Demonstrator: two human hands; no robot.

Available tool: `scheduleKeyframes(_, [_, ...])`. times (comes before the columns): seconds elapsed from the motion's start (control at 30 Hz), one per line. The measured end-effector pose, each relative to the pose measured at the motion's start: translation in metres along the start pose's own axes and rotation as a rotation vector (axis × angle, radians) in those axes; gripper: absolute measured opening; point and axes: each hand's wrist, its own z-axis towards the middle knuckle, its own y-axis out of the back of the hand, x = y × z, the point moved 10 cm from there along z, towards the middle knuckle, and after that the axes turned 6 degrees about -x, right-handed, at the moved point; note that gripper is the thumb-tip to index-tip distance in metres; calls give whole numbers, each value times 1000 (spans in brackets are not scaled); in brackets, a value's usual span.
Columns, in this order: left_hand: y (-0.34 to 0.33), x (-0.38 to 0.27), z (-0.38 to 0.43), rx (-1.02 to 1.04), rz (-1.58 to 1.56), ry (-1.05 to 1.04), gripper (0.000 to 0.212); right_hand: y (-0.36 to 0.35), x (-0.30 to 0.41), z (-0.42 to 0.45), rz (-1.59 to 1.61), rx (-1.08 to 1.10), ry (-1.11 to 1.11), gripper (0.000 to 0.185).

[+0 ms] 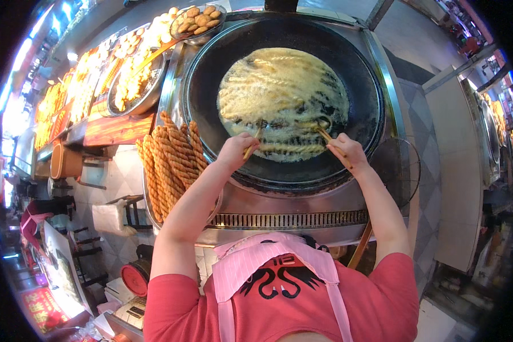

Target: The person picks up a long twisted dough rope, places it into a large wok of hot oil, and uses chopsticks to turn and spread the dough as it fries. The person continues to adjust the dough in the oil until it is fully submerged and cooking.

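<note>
Both my hands reach over a large black wok [201, 77] of foaming oil [282, 85]. Pale twisted strips of dough [293, 149] float in the oil, partly hidden by foam. My left hand [238, 149] grips a thin wooden stick [251, 149], whose far end dips toward the oil near the front edge. In my right hand [349, 150] is another slim wooden stick or pair of sticks [326, 135], angled down into the oil beside a dark round shape that I cannot identify. Browned fried dough twists [171, 162] are piled to the left, beside my left forearm.
A wire skimmer [395, 171] lies right of the wok. At the upper left, a strainer basket holds round fried pieces [199, 19], next to a metal bowl [139, 104] of fried food and laden trays [83, 89]. A slotted grate [286, 220] runs along the stove front.
</note>
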Motion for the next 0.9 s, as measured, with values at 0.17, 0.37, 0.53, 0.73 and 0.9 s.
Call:
scheduleKeyframes(0.17, [20, -10, -28, 6, -60, -34, 11, 21, -28, -22, 100, -126, -115, 8])
scheduleKeyframes(0.37, [86, -50, -35, -27, -112, -24, 13, 33, -52, -10, 346, -138, -201, 11])
scheduleKeyframes(0.53, [124, -40, -19, -173, -173, 36, 14, 28, 24, 50, 592, -261, 47, 11])
scheduleKeyframes(0.73, [75, 6, 17, -188, 29, 5, 14, -65, 39, 90, 124, 61, 214, 21])
scheduleKeyframes(0.9, [51, 28, 12, -99, 41, 82, 8, -14, -3, 86, 88, -25, 60, 10])
